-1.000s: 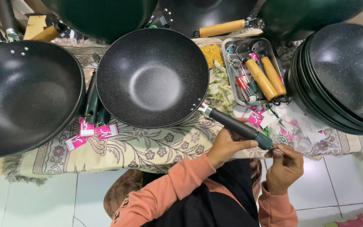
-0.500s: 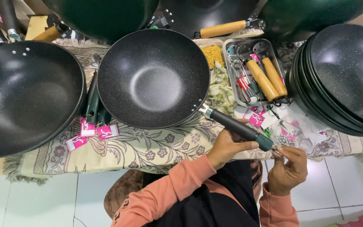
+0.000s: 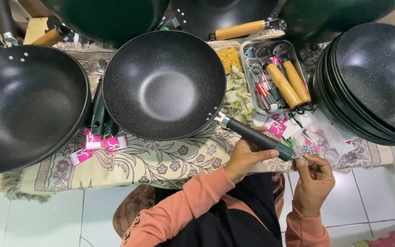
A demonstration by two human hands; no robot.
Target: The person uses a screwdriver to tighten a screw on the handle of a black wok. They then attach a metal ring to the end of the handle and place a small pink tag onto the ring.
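A black speckled wok [image 3: 164, 85] rests on a patterned cloth [image 3: 152, 162], its dark green handle [image 3: 257, 136] pointing toward me. My left hand [image 3: 245, 156] grips that handle from below, near its middle. At the handle's end, the fingers of my right hand [image 3: 314, 180] pinch a small metal ring [image 3: 299, 158]. Both arms wear orange sleeves.
A second black wok [image 3: 26, 103] lies at the left and a stack of black woks [image 3: 373, 77] at the right. A metal tray [image 3: 275, 75] holds wooden handles and small hardware. Pink tags [image 3: 98, 145] and loose green handles [image 3: 99, 114] lie on the cloth. More pans sit at the back.
My right hand has shifted slightly at the handle's end, its fingers working the small metal ring. The wok and my left hand stay almost still.
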